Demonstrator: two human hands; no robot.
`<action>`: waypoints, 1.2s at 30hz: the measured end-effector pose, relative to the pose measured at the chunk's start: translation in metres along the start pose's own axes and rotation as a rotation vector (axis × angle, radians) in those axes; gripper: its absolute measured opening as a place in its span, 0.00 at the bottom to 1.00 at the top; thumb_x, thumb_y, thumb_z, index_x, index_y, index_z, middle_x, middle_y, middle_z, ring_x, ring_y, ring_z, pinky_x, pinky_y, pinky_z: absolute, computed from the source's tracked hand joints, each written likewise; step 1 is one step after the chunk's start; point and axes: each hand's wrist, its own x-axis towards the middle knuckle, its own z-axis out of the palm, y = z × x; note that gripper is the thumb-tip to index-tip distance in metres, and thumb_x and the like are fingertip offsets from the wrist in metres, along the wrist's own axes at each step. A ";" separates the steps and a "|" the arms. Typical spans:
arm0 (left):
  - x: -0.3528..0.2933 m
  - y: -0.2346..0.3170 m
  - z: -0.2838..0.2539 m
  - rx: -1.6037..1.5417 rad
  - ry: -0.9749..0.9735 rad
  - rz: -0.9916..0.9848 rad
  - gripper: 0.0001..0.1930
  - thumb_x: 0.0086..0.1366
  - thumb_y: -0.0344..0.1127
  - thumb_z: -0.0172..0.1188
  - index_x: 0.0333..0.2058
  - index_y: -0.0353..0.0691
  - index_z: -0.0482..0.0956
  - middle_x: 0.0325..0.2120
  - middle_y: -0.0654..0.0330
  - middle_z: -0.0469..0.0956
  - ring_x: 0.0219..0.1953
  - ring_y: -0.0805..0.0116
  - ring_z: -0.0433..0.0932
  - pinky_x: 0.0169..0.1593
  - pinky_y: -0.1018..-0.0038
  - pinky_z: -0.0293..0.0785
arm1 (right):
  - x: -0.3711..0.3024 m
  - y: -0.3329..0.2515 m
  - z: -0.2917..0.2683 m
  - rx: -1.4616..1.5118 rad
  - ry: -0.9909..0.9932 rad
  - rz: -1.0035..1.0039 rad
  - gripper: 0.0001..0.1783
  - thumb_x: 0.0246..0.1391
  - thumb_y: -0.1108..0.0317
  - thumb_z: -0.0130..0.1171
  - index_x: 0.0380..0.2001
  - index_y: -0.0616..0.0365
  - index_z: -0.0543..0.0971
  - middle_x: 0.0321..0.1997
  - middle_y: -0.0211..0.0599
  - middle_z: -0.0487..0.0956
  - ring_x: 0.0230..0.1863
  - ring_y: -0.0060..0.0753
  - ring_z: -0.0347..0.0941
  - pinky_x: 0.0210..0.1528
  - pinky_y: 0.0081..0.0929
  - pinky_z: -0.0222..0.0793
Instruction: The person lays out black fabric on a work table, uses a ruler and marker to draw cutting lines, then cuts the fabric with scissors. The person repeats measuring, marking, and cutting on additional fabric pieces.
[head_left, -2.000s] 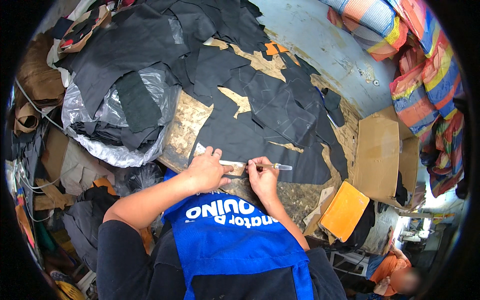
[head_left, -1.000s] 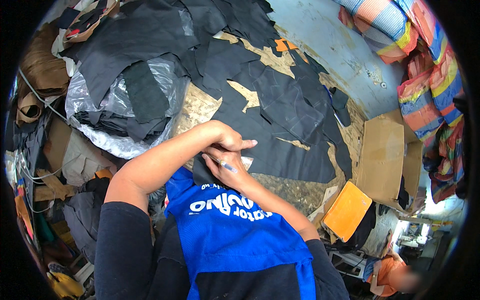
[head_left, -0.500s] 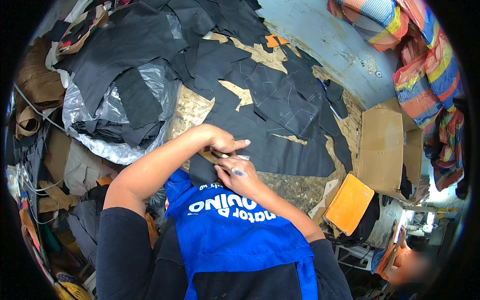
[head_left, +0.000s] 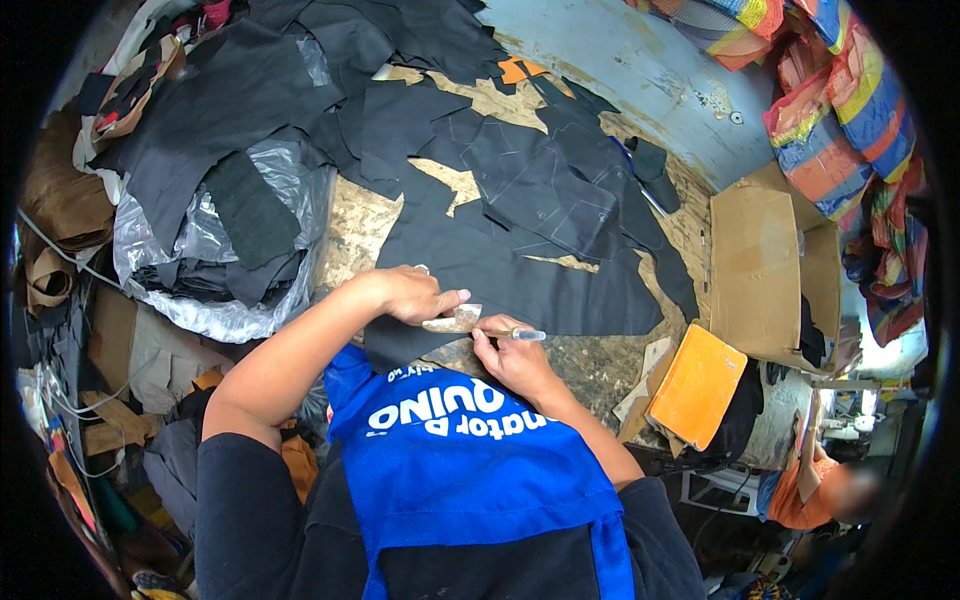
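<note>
A large black leather-like sheet (head_left: 590, 300) with ragged edges lies on the worn work surface. At its near edge my left hand (head_left: 412, 294) is closed over a small pale, stained pattern piece (head_left: 458, 320), its thumb stretched to the right and its other fingers curled, partly hidden. In my right hand (head_left: 515, 358), just to the right, is a pen (head_left: 526, 334) with a clear barrel end pointing right; its tip is near the pattern piece. Farther back, a black piece (head_left: 555, 190) bears thin pale outlines.
Black sheets (head_left: 230, 90) and a plastic-wrapped stack (head_left: 205, 310) lie at left. An orange-covered book (head_left: 698, 385) and an open cardboard box (head_left: 752, 270) stand at right. Striped woven bags (head_left: 850, 110) hang at far right; another person (head_left: 805, 490) sits lower right.
My right hand with the pen has moved right, away from my left hand. The pattern piece shows more of its pale face. The whole view has shifted slightly.
</note>
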 end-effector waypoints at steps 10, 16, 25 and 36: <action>-0.026 0.014 0.035 0.137 0.323 0.008 0.26 0.68 0.57 0.39 0.45 0.45 0.80 0.40 0.35 0.69 0.45 0.40 0.67 0.50 0.53 0.65 | 0.004 0.008 0.001 0.018 0.029 -0.046 0.05 0.48 0.76 0.57 0.22 0.67 0.75 0.23 0.45 0.77 0.24 0.45 0.75 0.28 0.33 0.70; -0.033 0.021 0.058 0.197 0.508 0.014 0.24 0.66 0.55 0.43 0.50 0.48 0.77 0.43 0.36 0.69 0.46 0.43 0.67 0.51 0.58 0.66 | 0.011 0.004 0.010 0.011 0.141 0.021 0.08 0.48 0.76 0.57 0.19 0.68 0.74 0.25 0.47 0.78 0.24 0.45 0.76 0.27 0.33 0.70; -0.034 0.021 0.067 0.209 0.544 0.001 0.23 0.65 0.54 0.45 0.52 0.48 0.75 0.45 0.39 0.67 0.47 0.45 0.66 0.51 0.58 0.66 | 0.016 0.009 0.004 0.063 0.094 0.030 0.08 0.50 0.75 0.56 0.20 0.68 0.75 0.25 0.47 0.77 0.24 0.45 0.75 0.28 0.32 0.70; -0.023 0.009 0.107 0.175 1.000 0.082 0.19 0.59 0.41 0.58 0.49 0.46 0.76 0.46 0.40 0.67 0.48 0.46 0.66 0.51 0.59 0.66 | 0.014 0.007 0.024 0.519 0.130 0.237 0.07 0.56 0.74 0.56 0.36 0.68 0.76 0.29 0.33 0.78 0.30 0.16 0.73 0.31 0.15 0.70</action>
